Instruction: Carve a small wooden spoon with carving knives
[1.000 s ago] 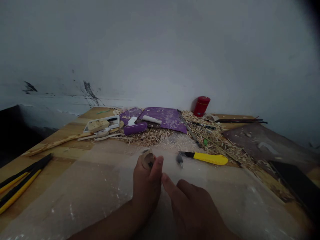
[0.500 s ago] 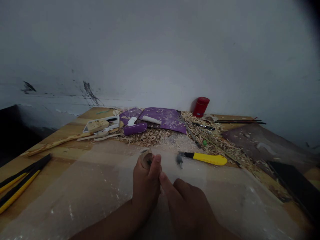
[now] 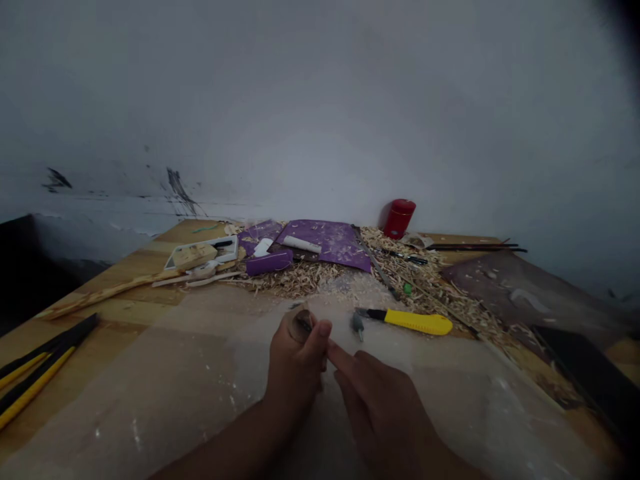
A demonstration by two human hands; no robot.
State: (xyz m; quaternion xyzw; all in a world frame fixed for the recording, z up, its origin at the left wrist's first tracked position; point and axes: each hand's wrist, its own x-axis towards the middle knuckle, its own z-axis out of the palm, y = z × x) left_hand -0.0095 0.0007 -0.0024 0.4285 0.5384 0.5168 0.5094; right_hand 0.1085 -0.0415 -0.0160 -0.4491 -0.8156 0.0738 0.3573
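My left hand [image 3: 297, 360] is closed around a small round wooden piece [image 3: 301, 325] with a dark hollow in its top end. The thumb presses along its side, and most of the piece is hidden in the fist. My right hand [image 3: 380, 400] comes in from the right, its index fingertip touching the left hand just below the thumb. Its other fingers curl under, and whatever they may hold is hidden. Beyond the right hand lie a small grey grinding bit [image 3: 357, 325] with a metal shank and a yellow utility knife [image 3: 417, 321].
Wood shavings [image 3: 300, 277] cover the table's back, around purple sheets [image 3: 330, 243] and a white tube [image 3: 302, 245]. A red canister [image 3: 400, 219] leans near the wall. Left are a white tray [image 3: 230, 248], a long stick [image 3: 110, 293] and yellow-black pliers [image 3: 50, 363]. A dark flat object [image 3: 585, 373] lies right.
Both hands have shifted slightly right, and the wooden piece has tilted so its hollow end shows more. The right thumb now stands apart below the index finger. The camera view moved slightly.
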